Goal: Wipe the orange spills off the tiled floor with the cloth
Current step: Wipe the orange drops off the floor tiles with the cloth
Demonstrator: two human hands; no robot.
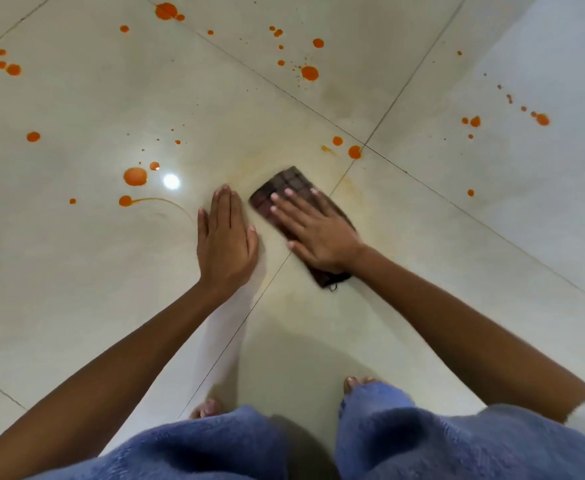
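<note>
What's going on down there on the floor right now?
A person is crouched over the tiled floor. The right hand presses a dark checked cloth flat onto the tiles; the left hand rests flat beside it. Pale smears surround the cloth, but many orange spills remain farther out.

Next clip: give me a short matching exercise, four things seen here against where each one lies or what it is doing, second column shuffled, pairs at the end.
Things
1. left hand
2. right hand
3. cloth
4. largest orange spill

Places or states
A. dark checked fabric, lying across a tile joint
B. on the tile left of the bright light reflection
C. flat and bare on the tile, holding nothing
D. pressed palm down on the fabric

Pairs: 1-C, 2-D, 3-A, 4-B
</note>
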